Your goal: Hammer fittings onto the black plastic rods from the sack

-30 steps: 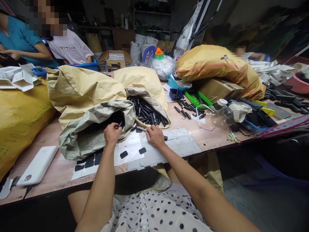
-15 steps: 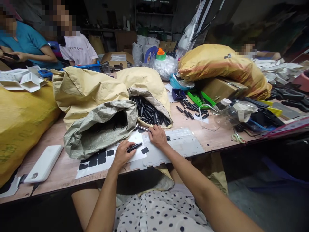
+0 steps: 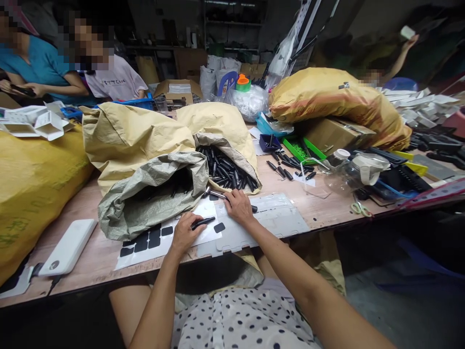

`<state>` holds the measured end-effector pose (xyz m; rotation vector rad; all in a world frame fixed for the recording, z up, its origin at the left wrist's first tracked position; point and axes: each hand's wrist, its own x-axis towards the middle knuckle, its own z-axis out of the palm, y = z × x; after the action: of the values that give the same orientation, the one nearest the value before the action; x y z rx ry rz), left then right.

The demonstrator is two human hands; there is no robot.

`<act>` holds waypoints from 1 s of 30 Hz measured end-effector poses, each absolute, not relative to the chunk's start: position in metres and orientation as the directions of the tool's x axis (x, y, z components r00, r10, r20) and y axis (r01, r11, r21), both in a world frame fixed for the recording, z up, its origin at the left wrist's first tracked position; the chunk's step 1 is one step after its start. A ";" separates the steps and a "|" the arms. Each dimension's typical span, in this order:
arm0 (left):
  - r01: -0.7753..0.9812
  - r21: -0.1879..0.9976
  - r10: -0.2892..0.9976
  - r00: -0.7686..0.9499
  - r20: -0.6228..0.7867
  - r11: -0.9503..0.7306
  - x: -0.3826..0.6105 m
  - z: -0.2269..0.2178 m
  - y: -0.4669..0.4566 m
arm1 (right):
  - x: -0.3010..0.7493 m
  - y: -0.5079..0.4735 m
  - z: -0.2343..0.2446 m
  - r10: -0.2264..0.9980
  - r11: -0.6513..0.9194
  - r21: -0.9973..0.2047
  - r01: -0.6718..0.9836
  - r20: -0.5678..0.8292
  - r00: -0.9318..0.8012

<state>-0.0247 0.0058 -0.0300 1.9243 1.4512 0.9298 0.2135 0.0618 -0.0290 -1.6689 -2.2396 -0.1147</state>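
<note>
My left hand point(image 3: 184, 232) is closed round a slim black tapered rod-shaped piece point(image 3: 204, 222), its thin end pointing right. Under it lies a white sheet point(image 3: 174, 245) with black rounded stickers point(image 3: 154, 238). My right hand point(image 3: 239, 206) is wrapped over what looks like a small hammer point(image 3: 215, 193); the metal head and shaft stick out to the left, the black handle end to the right. Both rest low over a grey flat board point(image 3: 279, 215). One loose black rounded patch point(image 3: 219, 228) sits between my hands. Similar black pieces point(image 3: 225, 169) fill an open paper sack point(image 3: 218, 116) just beyond.
A second open sack point(image 3: 138, 131) stands at left, near a white power bank point(image 3: 69, 247). At right are a green tray point(image 3: 304, 149), loose black parts point(image 3: 286, 169), a clear plastic jug point(image 3: 348, 174) and scissors point(image 3: 361, 209). Co-workers point(image 3: 39, 68) sit across the table.
My hands hold the same things in nearly the same place; the view has shifted slightly. At the far right a co-worker's raised arm with a pale object has come into sight.
</note>
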 end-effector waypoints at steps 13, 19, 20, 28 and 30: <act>0.576 0.766 0.958 0.178 0.224 -0.286 -0.027 -0.038 0.006 | 0.214 0.061 -0.030 0.910 0.319 -0.130 0.939 0.318 -0.265; 0.589 0.743 0.948 0.198 0.248 -0.317 -0.029 -0.042 0.009 | 0.208 0.067 -0.016 0.926 0.332 -0.091 0.939 0.219 -0.307; 0.589 0.743 0.948 0.198 0.250 -0.319 -0.029 -0.043 0.010 | 0.207 0.066 -0.013 0.929 0.335 -0.091 0.938 0.198 -0.313; 0.575 0.750 0.945 0.179 0.274 -0.326 -0.025 -0.044 0.010 | 0.222 -0.007 -0.018 0.925 0.346 -0.435 0.831 0.308 -0.224; 0.580 0.747 0.945 0.171 0.278 -0.325 -0.024 -0.044 0.010 | 0.225 -0.028 -0.021 0.905 0.399 -0.536 0.744 0.362 -0.224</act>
<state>-0.0236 0.0105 -0.0436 1.9766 1.4360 1.0107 0.2248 -0.0284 -0.0212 -1.4024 -2.0288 0.3295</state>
